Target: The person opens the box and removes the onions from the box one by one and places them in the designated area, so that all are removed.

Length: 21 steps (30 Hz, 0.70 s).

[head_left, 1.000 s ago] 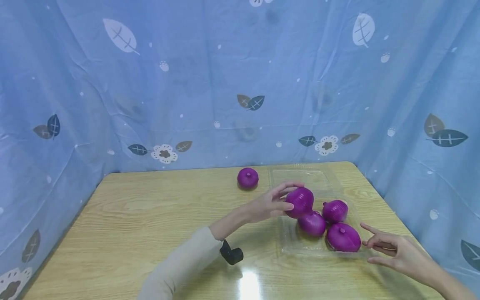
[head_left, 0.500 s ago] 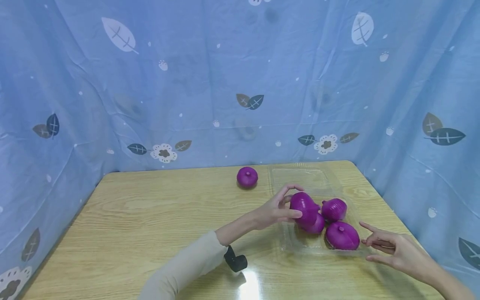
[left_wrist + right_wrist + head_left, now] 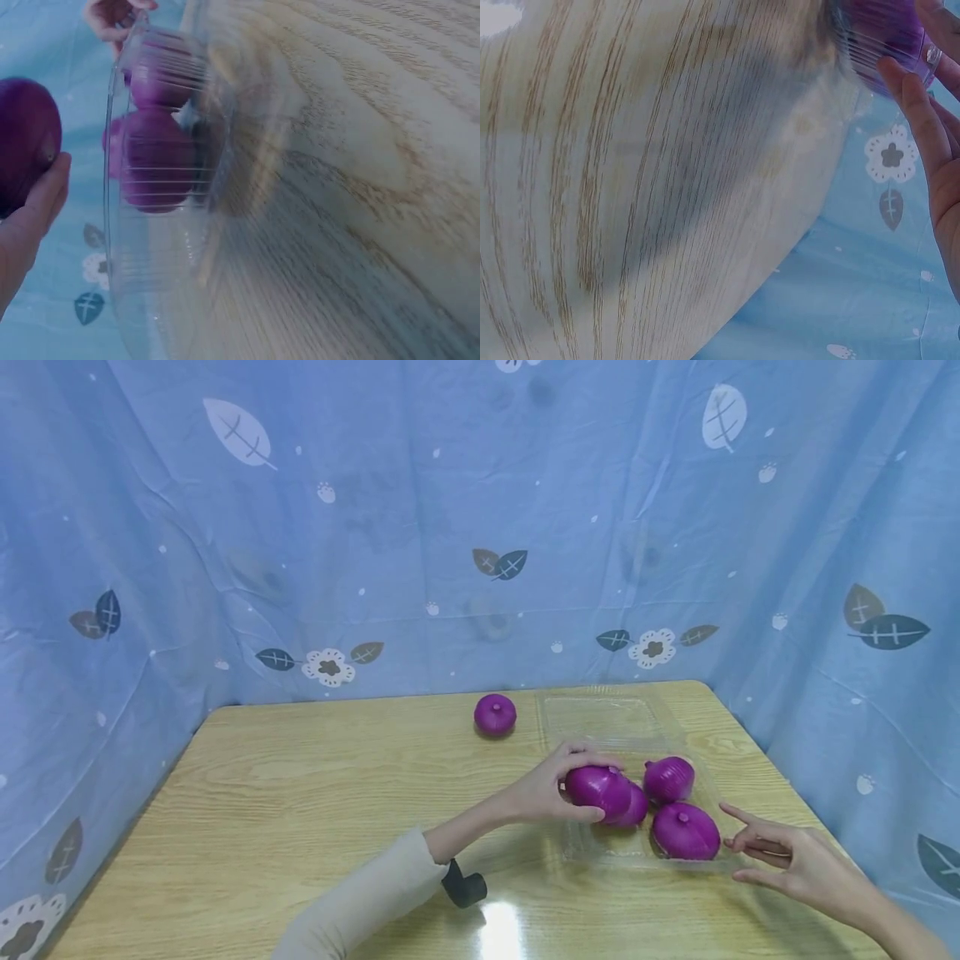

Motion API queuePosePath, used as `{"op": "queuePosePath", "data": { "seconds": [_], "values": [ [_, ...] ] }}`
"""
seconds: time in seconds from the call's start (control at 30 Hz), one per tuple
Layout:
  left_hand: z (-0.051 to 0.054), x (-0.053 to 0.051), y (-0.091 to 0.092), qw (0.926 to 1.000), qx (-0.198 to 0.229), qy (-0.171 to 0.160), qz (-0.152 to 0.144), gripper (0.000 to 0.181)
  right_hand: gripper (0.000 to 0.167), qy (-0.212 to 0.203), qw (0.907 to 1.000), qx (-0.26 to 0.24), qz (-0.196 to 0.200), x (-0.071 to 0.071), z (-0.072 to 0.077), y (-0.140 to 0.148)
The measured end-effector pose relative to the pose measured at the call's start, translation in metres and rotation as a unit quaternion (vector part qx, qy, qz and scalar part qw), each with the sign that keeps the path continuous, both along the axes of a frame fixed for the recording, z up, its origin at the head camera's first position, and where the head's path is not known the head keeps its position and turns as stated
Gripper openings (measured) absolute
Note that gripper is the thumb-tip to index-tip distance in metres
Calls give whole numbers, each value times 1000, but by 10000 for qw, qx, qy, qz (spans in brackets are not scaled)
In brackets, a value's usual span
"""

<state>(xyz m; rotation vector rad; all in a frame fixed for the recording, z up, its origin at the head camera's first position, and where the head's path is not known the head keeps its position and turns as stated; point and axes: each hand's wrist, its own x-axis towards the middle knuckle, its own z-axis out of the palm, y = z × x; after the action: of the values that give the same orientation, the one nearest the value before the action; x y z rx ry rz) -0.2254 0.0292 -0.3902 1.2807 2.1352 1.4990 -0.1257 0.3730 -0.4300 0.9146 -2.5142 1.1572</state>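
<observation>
My left hand (image 3: 546, 790) grips a purple onion (image 3: 594, 787) at the left side of a clear plastic clamshell box (image 3: 581, 850). In the left wrist view this onion (image 3: 26, 139) is raised level with the box's rim. Partly hidden behind it in the head view, another onion (image 3: 637, 806) lies in the box. Two more onions sit there, one at the back (image 3: 670, 779) and one at the front right (image 3: 686, 832). Beside the right wall is my right hand (image 3: 795, 862), fingers loosely extended and holding nothing; in the right wrist view its fingertips (image 3: 891, 71) appear against the wall.
A single onion (image 3: 495, 716) stands on the wooden table (image 3: 337, 777), left of the box's opened lid (image 3: 600, 717). Blue patterned curtain (image 3: 427, 527) hangs behind and along both sides. A black wrist device (image 3: 465, 887) hangs under the left sleeve.
The onion in my left hand first moved right and down over the box, then slightly back left and lower, with the hand now more over its top. My right hand has stayed put.
</observation>
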Motion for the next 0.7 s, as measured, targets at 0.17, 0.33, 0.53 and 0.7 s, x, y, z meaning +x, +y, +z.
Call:
{"op": "queuePosePath", "data": {
  "seconds": [0.17, 0.33, 0.53, 0.7],
  "values": [
    [2, 4, -8, 9991, 210, -45, -369, 52, 37, 29, 10000, 47, -52, -1, -1, -1],
    [4, 9, -27, 9981, -197, 162, -562, 58, 36, -42, 10000, 18, -53, 0, 0, -1],
    [3, 16, -46, 9963, -445, 12, -740, 59, 37, 11, 10000, -26, -57, 1, 1, -1],
    [-1, 14, -61, 9962, -410, -151, -755, 57, 38, 84, 10000, -40, -34, 0, 1, -1]
  ]
}}
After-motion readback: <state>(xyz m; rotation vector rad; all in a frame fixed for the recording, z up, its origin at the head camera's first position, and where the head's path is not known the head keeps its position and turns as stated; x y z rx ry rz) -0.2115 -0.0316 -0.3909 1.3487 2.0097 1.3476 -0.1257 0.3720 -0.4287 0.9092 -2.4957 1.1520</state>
